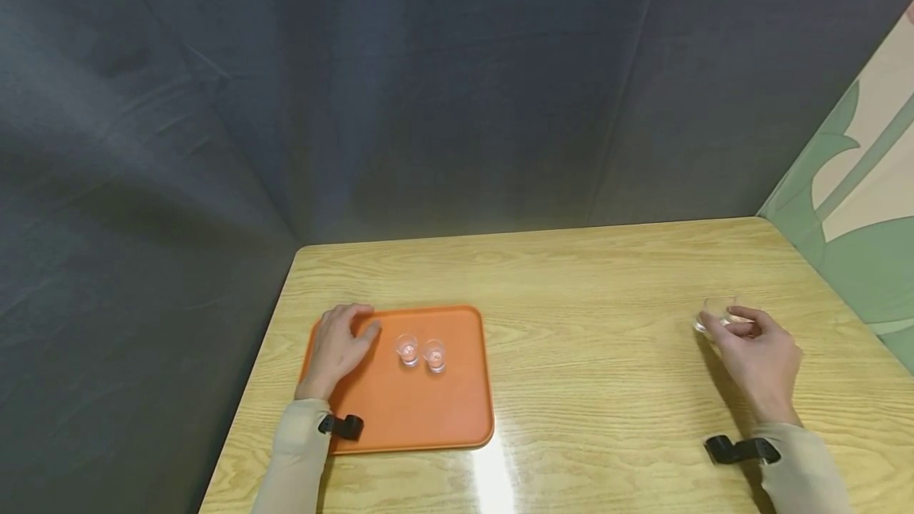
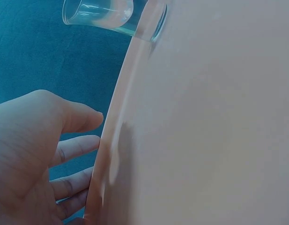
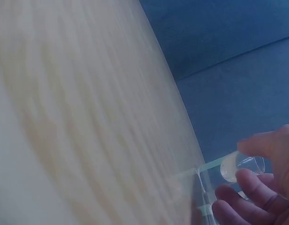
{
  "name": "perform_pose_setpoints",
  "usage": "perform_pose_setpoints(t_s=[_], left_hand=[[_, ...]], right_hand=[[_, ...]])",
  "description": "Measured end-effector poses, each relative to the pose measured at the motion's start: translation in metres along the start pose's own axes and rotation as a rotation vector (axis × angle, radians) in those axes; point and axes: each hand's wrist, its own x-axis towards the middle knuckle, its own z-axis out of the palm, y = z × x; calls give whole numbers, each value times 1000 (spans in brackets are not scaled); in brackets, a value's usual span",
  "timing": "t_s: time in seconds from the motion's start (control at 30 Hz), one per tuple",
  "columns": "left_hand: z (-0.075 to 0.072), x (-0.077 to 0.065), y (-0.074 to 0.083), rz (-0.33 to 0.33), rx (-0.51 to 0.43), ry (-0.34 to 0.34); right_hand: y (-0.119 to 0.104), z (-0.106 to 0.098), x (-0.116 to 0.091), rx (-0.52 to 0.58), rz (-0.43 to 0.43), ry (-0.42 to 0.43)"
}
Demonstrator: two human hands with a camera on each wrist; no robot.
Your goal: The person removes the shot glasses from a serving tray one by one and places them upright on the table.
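An orange tray (image 1: 414,419) lies on the left part of the table, and two small clear glasses (image 1: 408,350) (image 1: 435,355) stand side by side on it. My left hand (image 1: 343,346) is at the tray's left side, fingers loosely bent and holding nothing. In the left wrist view its fingertips reach the tray's rim (image 2: 117,117), below one glass (image 2: 100,14). Over on the right, my right hand (image 1: 760,359) pinches a clear glass (image 3: 231,166) between thumb and fingers. A further glass stands close beside it, mostly hidden by the fingers.
The wooden table (image 1: 585,355) stretches between tray and right hand. A dark curtain (image 1: 464,101) borders its back and left sides. A patterned green and beige cloth (image 1: 867,205) hangs along the right side. Each wrist carries a black camera (image 1: 348,427).
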Motion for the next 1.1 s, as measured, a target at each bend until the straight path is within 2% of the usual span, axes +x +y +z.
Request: perform_pose_setpoints(t_s=[0.4,0.77,1.1], left_hand=[[0,-2,1,31,-15,33],[-2,-2,2,-3,-9,0],[-1,-2,3,10,-2,26]], right_hand=[[-4,-2,0,-29,-14,-11],[-27,2,-13,30,-99,18],[-42,22,-22,112,-286,-175]])
